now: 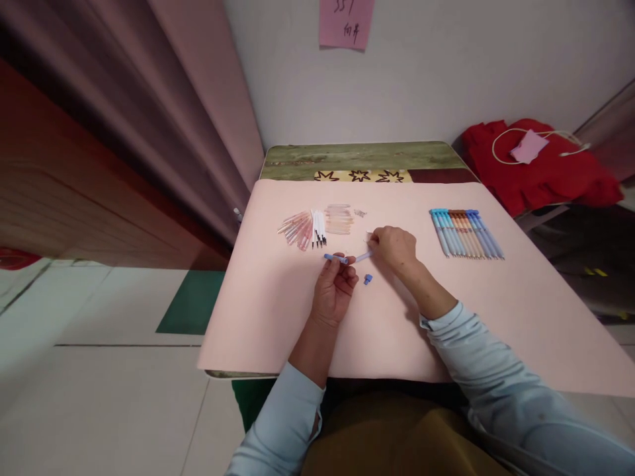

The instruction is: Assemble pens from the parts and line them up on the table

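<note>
My left hand (335, 291) pinches a blue pen barrel (336, 258) between thumb and fingers, just above the paper. My right hand (395, 248) is closed, its fingertips down near the pink sheet; a small white bit (369, 234) shows at them, but what they grip is too small to make out. Between the hands is a pale blue pen tube (364, 256), its right end close to my right fingers. A small blue pen part (368, 279) lies on the sheet, right of my left fingertips.
Behind my hands lie pinkish pen parts (297, 229), white refills (319, 228) with dark tips, clear tubes (338, 219) and a pile of tiny pieces (360, 213). A row of assembled pens (466, 233) sits right. Red cloth (540, 165) stands beyond the table.
</note>
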{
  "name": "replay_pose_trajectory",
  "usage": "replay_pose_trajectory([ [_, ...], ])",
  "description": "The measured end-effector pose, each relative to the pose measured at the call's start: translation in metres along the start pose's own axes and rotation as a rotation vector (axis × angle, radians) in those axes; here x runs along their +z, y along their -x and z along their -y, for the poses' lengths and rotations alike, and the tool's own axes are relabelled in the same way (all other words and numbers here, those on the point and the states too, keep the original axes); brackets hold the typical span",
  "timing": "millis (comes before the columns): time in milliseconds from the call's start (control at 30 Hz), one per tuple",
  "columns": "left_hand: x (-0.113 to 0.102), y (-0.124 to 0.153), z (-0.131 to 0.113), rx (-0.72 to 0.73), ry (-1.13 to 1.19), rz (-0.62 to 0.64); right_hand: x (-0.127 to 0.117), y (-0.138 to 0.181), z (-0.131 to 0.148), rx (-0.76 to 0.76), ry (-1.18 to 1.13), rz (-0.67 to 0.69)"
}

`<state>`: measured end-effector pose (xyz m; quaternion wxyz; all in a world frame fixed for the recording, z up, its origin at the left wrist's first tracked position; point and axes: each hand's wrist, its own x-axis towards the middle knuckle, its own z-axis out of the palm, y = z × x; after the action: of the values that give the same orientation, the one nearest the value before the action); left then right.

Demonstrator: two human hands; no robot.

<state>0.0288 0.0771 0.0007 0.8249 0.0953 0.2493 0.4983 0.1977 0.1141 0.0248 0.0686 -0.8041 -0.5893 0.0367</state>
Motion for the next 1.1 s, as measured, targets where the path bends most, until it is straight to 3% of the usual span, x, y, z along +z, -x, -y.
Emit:
replay_pose_trajectory([
  [100, -0.001, -0.001, 0.000, 0.009, 0.010, 0.000, -0.006, 0.002, -0.005, -0.012, -0.082, -0.114],
  [200, -0.001, -0.001, -0.002, 0.027, 0.011, -0.027, -0.014, 0.013, -0.006, 0.003, -0.310, -0.209],
  [333, 0.003, 0.001, -0.005, 0.019, -0.016, 0.002, -0.017, 0.040, 0.002, -0.109, -0.772, -0.031],
  [400, 0.005, 0.002, -0.005, -0.004, -0.033, 0.021, -0.016, 0.053, 0.008, -0.140, -0.887, 0.075],
  [567, 0.005, 0.000, -0.003, -0.004, -0.016, -0.045, -0.010, 0.067, 0.015, -0.164, -0.848, 0.070],
  [800, 0.002, -0.002, -0.002, 0.033, 0.071, -0.063, 0.003, 0.068, 0.017, -0.149, -1.197, 0.103],
  [967, 0.003, -0.001, -0.004, 0.062, 0.089, -0.137, 0.003, 0.068, 0.010, -0.115, -1.221, 0.125],
  [1100, 0.005, 0.001, -0.004, 0.012, 0.071, -0.113, -0.004, 0.067, 0.012, -0.069, -1.255, 0.162],
])
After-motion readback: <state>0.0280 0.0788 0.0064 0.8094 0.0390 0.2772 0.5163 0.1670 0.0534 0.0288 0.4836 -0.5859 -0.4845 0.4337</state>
